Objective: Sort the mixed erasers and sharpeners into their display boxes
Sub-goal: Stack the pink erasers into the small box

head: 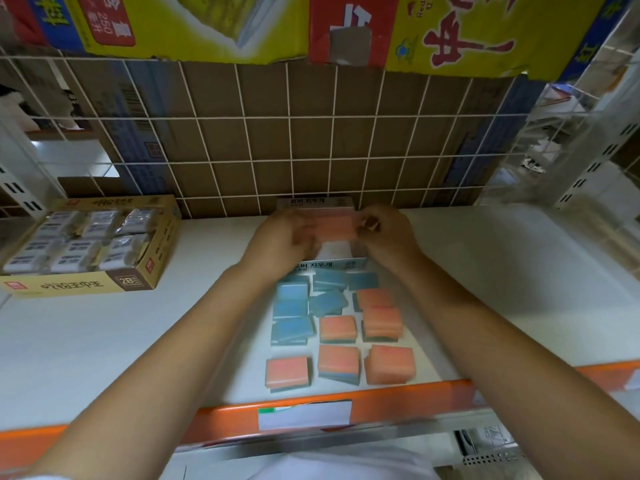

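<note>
Both hands, left hand (287, 237) and right hand (384, 233), pinched a blurred row of orange rectangular erasers (334, 226) over the white cardboard display box (325, 263) at frame centre; blue erasers (291, 299) and loose orange erasers (337, 329) below remained unsorted, so barely begun.

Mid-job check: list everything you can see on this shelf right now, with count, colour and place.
Orange erasers: about six lying loose, orange, on the shelf's near middle and right; some look stacked.
Blue erasers: about six, blue, loose just behind and left of the orange ones.
Held orange erasers: count unclear, blurred, between both hands over the white box.
White display box: one, white with printed lettering, centre back of the shelf.
Tan display box: one, tan, far left, filled with wrapped white erasers.
Shelf: one, white with an orange front edge.
Wire grid: one, white, behind the shelf, cardboard behind it.
Left hand: grips the held erasers' left end.
Right hand: grips their right end.
</note>
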`<state>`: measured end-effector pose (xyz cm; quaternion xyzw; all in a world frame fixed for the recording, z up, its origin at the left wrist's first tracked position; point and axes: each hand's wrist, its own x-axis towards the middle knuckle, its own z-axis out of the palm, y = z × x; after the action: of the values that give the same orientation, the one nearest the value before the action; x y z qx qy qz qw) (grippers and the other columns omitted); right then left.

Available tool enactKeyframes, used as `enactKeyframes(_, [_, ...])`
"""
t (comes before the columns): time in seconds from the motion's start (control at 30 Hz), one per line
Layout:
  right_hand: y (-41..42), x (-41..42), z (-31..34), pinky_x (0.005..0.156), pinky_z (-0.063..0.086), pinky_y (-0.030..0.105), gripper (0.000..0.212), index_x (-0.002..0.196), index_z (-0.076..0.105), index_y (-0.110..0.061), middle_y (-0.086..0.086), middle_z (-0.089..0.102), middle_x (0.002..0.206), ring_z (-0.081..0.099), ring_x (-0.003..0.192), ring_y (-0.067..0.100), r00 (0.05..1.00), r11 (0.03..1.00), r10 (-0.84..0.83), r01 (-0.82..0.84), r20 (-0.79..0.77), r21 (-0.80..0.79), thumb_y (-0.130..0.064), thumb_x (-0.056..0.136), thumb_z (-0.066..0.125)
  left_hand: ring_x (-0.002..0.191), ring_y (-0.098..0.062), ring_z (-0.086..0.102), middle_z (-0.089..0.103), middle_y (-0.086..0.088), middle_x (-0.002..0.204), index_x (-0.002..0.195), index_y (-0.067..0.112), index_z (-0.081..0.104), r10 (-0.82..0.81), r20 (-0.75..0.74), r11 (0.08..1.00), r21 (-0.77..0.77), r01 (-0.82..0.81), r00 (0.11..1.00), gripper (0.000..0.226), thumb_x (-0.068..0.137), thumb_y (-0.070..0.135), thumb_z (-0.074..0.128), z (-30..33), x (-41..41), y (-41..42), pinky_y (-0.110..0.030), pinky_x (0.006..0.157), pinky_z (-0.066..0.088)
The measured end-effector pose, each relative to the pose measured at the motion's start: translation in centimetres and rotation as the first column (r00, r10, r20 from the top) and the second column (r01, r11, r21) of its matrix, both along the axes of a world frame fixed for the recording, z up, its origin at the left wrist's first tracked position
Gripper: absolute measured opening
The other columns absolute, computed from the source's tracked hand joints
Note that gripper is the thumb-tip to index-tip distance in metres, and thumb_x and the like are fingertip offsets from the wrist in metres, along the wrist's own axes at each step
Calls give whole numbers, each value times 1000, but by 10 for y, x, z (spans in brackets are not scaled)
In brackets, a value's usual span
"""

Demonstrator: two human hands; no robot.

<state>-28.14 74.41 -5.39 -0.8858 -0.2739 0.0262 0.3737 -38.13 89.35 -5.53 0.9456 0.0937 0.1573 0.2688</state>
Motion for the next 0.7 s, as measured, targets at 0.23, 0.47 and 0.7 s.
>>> enactKeyframes(0.23, [-73,-54,7,74,44,18,17,79,65,-25,-6,66,84,60,83,12,938,984,136,-91,-319,152,-11,86,60,77,5,54,61,13,82,82,19,71,-119,14,963,-244,119,993,17,80,3,66,0,-80,-36,-3,65,35])
enactKeyframes(0.47, [-81,-55,-4,70,45,5,19,90,68,-22,-6,67,89,61,80,1,878,980,107,-13,-467,200,-6,86,60,86,-7,56,62,7,93,99,15,71,-197,-85,975,-121,186,977,20,82,19,64,3,-82,-60,-17,78,42])
enactKeyframes(0.7, [-80,-48,-6,63,42,1,12,87,70,-20,-11,65,83,56,75,-1,904,992,91,-44,-417,121,-10,82,66,103,-18,50,52,0,111,120,19,61,-165,-313,975,89,202,935,36,85,29,62,1,-70,-68,-23,86,40])
